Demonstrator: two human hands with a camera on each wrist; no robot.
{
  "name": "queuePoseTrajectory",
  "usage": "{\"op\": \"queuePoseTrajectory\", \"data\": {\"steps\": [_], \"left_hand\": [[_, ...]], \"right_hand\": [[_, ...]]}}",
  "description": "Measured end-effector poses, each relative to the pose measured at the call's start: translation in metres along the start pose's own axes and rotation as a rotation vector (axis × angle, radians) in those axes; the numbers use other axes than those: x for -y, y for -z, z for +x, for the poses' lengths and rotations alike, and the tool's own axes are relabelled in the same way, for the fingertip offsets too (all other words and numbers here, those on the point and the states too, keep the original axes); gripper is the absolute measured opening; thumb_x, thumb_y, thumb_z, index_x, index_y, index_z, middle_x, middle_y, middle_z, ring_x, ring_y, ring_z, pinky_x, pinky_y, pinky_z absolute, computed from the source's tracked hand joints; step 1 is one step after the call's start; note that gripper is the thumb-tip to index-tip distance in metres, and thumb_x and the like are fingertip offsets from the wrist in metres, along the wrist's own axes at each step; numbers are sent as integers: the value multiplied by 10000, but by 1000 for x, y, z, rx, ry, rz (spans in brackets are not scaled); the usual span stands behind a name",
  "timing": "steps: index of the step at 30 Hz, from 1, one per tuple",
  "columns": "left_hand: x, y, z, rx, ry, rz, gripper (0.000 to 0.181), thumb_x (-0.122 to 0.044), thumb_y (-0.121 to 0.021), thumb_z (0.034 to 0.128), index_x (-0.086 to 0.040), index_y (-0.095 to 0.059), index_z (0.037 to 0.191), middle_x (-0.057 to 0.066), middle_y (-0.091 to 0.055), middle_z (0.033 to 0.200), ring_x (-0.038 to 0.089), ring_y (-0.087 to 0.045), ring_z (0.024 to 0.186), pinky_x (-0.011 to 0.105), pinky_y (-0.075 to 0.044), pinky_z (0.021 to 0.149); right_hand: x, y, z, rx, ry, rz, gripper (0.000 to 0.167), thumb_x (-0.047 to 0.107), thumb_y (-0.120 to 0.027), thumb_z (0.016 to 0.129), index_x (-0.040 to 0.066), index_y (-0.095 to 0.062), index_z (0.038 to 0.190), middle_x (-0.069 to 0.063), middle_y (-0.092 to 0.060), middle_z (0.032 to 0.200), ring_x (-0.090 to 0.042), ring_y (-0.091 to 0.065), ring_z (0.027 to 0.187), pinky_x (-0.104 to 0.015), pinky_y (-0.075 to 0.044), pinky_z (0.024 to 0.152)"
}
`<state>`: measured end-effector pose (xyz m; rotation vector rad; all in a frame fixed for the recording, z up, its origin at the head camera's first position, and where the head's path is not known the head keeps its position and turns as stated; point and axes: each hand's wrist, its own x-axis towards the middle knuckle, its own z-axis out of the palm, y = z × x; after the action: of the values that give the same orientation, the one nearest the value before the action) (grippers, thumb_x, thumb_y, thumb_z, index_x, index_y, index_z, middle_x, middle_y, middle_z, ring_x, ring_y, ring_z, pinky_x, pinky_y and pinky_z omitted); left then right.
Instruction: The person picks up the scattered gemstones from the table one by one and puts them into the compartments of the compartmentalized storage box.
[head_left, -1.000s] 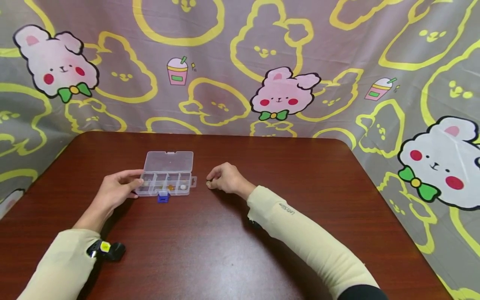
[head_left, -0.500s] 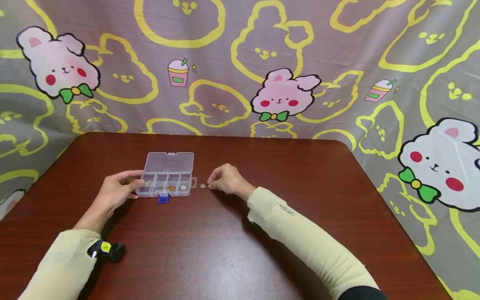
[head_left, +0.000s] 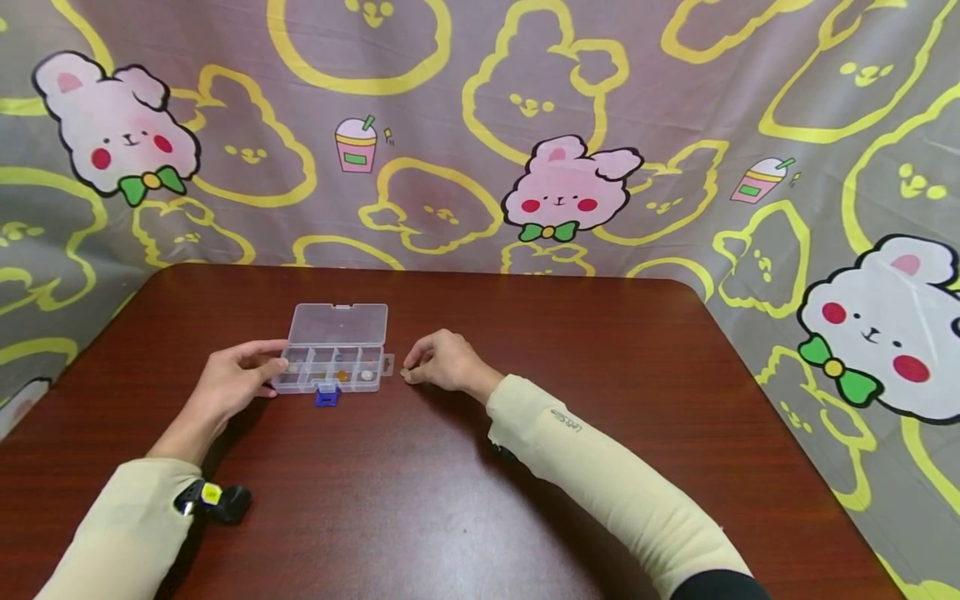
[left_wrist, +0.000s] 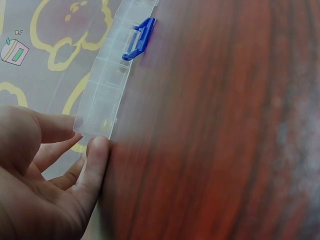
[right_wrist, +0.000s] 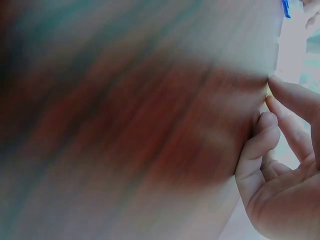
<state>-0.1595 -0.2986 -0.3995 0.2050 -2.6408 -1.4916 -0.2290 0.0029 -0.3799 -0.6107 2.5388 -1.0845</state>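
A clear plastic compartment box [head_left: 324, 387] lies on the table with its lid [head_left: 339, 325] raised at the back and a blue latch [head_left: 327, 397] hanging in front. Small pieces sit in its compartments, among them an orange one [head_left: 342, 377] and a white one [head_left: 367, 376]. My left hand [head_left: 234, 377] grips the box's left end, thumb in front and fingers behind. Right of the box, my right hand [head_left: 447, 360] pinches a small, pale round disc [head_left: 407, 375] at the tabletop. In the right wrist view only a yellowish sliver of it shows between thumb and index finger.
A brown wooden table [head_left: 420, 500] carries the box. Behind it hangs a patterned curtain [head_left: 442, 108] with rabbits and drink cups. A hanger tab [head_left: 387, 364] juts from the box's right end, close to my right fingertips.
The disc lay uncovered beside the box half a second ago, my right fingertips just to its right. They have since shifted left onto it. My left hand and the box stay put.
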Motion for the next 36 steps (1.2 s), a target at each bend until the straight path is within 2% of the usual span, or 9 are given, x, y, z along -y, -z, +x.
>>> {"op": "queuePoseTrajectory", "data": {"steps": [8, 15, 22, 31, 36], "left_hand": [[-1, 0, 0, 4, 1, -3, 398, -82, -632, 989, 76, -573, 1350, 270, -642, 1103, 95, -607, 731, 268, -583, 592], [-2, -1, 2, 8, -7, -3, 401, -88, -637, 989, 76, -574, 1350, 263, -644, 1095, 103, -607, 722, 267, -582, 591], [-2, -1, 2, 9, -7, -1, 396, -81, -630, 992, 77, -573, 1351, 275, -643, 1105, 114, -605, 722, 267, -581, 589], [-2, 0, 1, 6, -2, -6, 399, -82, -631, 989, 78, -572, 1351, 282, -637, 1121, 116, -606, 729, 268, -582, 595], [-1, 0, 0, 3, 3, 4, 395, -83, -626, 990, 68, -576, 1352, 278, -635, 1123, 114, -609, 735, 267, -584, 600]], "right_hand": [[0, -2, 1, -7, 1, -57, 84, 195, -845, 835, 192, -767, 866, 57, -671, 732, -112, -570, 678, -252, -458, 634], [-1, 1, -1, -5, 19, -21, 54, 140, -831, 844, 146, -778, 853, 67, -694, 738, -99, -587, 670, -230, -470, 607], [-5, 3, -2, -10, 46, -51, 53, 107, -816, 844, 103, -763, 841, 55, -696, 716, -66, -584, 659, -212, -469, 647], [-5, 6, -11, 49, 25, 42, 63, 57, -780, 868, 65, -722, 847, -5, -671, 680, -107, -587, 577, -227, -485, 537], [-6, 5, -15, 71, 35, 75, 60, 70, -762, 886, 65, -704, 869, -18, -642, 655, -144, -579, 541, -240, -487, 526]]}}
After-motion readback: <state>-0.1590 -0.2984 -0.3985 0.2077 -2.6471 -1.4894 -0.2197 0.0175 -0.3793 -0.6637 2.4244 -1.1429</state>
